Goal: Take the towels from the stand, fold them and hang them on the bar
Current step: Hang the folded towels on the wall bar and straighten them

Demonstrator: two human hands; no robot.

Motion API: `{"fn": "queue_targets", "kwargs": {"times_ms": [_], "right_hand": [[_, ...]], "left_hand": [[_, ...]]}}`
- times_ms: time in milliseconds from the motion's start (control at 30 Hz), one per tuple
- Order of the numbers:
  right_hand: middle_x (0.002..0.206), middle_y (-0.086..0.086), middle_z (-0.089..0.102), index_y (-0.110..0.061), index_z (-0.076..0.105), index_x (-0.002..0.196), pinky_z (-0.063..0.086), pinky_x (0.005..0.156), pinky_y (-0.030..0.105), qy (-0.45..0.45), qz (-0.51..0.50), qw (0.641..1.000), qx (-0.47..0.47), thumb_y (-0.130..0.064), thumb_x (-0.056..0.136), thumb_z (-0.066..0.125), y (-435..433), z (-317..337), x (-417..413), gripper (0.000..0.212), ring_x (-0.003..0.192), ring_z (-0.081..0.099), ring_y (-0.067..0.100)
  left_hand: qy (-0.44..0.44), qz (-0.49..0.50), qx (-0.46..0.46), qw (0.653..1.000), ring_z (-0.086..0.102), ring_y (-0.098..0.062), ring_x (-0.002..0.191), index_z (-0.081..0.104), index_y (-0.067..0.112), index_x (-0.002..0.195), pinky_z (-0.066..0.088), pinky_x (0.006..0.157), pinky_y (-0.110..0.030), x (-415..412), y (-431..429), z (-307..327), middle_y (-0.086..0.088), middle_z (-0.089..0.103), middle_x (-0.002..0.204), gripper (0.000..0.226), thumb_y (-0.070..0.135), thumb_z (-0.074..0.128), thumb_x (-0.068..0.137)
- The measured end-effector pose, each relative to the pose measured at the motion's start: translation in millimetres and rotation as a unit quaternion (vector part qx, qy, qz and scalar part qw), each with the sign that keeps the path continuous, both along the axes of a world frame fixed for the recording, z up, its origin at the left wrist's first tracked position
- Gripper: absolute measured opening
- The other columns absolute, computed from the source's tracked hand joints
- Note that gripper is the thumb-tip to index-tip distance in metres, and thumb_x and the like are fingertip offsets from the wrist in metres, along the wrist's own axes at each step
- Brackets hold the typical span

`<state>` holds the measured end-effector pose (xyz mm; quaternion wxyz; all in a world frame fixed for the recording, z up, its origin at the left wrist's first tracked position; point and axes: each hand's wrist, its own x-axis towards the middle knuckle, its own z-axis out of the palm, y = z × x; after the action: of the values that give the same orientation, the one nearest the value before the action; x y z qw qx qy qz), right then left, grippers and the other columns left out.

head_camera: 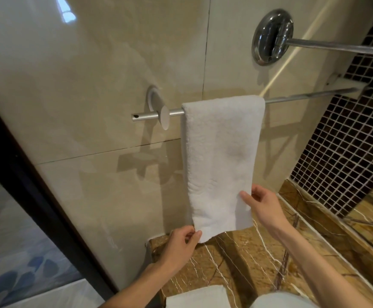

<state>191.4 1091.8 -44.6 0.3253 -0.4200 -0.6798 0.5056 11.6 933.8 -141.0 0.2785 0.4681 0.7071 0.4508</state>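
**Now, squaring the hanging towel [221, 156]**

Beneath the wrists waits a second towel [199, 296]. The left hand [181, 240] pinches the bottom corner, the right hand [263, 203] the side edge, likely to straighten the drape over the bar [303, 96] above them.

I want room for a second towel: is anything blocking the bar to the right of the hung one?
Nothing visible does. Right of the white towel the bar is bare up to its wall bracket; the chrome arm runs higher up. The left hand and right hand hold the towel's lower part.
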Motion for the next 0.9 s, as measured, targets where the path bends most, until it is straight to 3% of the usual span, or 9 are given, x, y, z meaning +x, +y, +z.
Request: {"fn": "queue_targets", "kwargs": {"times_ms": [133,233,367,433,567,700,800,900], "right_hand": [[0.092,-0.013,0.071,-0.028,0.063,0.100,0.049,0.064,0.021,-0.004,-0.002,1.000,-0.012,-0.031,0.091,0.061,-1.3,-0.5,-5.8,0.010,0.079,0.067,0.004],[0.099,-0.016,0.069,-0.031,0.062,0.105,0.050,0.072,0.026,-0.009,0.009,1.000,-0.017,-0.031,0.091,0.060,-2.2,-5.0,-6.0,0.014,0.089,0.064,0.006],[0.098,-0.007,0.070,-0.023,0.066,0.104,0.050,0.074,0.032,-0.019,0.009,0.999,-0.031,-0.031,0.091,0.060,-2.1,-7.3,-5.6,0.017,0.091,0.065,0.017],[0.094,-0.005,0.071,-0.021,0.067,0.100,0.050,0.070,0.031,-0.020,0.005,0.999,-0.032,-0.030,0.091,0.060,-1.9,-6.7,-4.7,0.014,0.087,0.066,0.019],[0.082,-0.002,0.070,-0.018,0.068,0.092,0.046,0.065,0.029,-0.023,-0.001,0.999,-0.029,-0.031,0.091,0.061,-3.3,-4.4,-1.8,0.015,0.076,0.063,0.020],[0.061,-0.003,0.054,-0.011,0.060,0.073,0.038,0.059,0.027,-0.010,-0.008,0.999,-0.039,-0.036,0.090,0.059,-9.0,-4.1,-0.6,0.031,0.060,0.047,0.017],[0.068,0.005,0.052,-0.004,0.061,0.078,0.038,0.060,0.029,-0.003,-0.008,0.999,-0.044,-0.037,0.090,0.058,-11.6,-4.5,-1.7,0.036,0.063,0.046,0.021],[0.071,0.006,0.057,-0.007,0.064,0.083,0.041,0.061,0.029,0.001,0.000,0.999,-0.043,-0.037,0.090,0.057,-13.8,-3.2,-3.0,0.032,0.066,0.050,0.022]], "left_hand": [[-0.011,-0.006,-0.008,1.000,0.056,0.003,0.065,0.059,0.028,0.066,0.040,0.063,-0.010,2.1,-2.1,0.7,0.015,0.059,0.064,0.029,0.037,0.055,0.093],[-0.009,-0.008,-0.005,1.000,0.053,0.003,0.064,0.061,0.019,0.072,0.038,0.061,-0.011,3.7,-4.6,1.3,0.008,0.060,0.067,0.028,0.035,0.055,0.094],[-0.007,-0.009,-0.011,1.000,0.059,-0.017,0.072,0.064,0.008,0.082,0.042,0.068,-0.023,4.6,-7.7,4.0,-0.010,0.064,0.080,0.030,0.034,0.055,0.094],[-0.005,-0.005,-0.015,1.000,0.062,-0.014,0.077,0.065,0.010,0.082,0.047,0.073,-0.024,5.8,-8.6,6.7,-0.006,0.067,0.080,0.026,0.034,0.059,0.092],[-0.019,-0.005,-0.019,1.000,0.062,0.007,0.082,0.070,0.028,0.090,0.047,0.074,-0.010,7.6,-10.2,7.8,0.018,0.070,0.086,0.013,0.034,0.074,0.079],[-0.003,-0.005,-0.038,0.999,0.060,0.012,0.086,0.068,0.036,0.096,0.046,0.076,-0.010,9.3,-10.1,5.1,0.021,0.068,0.094,0.023,0.036,0.077,0.076],[0.007,-0.011,-0.045,0.999,0.059,0.010,0.090,0.068,0.029,0.106,0.046,0.079,-0.010,10.4,-8.1,1.0,0.019,0.067,0.102,0.025,0.038,0.070,0.083],[0.036,-0.007,-0.048,0.998,0.057,0.008,0.078,0.067,0.028,0.091,0.040,0.068,-0.006,10.5,-7.7,-0.5,0.017,0.064,0.089,0.010,0.037,0.064,0.088]]}}
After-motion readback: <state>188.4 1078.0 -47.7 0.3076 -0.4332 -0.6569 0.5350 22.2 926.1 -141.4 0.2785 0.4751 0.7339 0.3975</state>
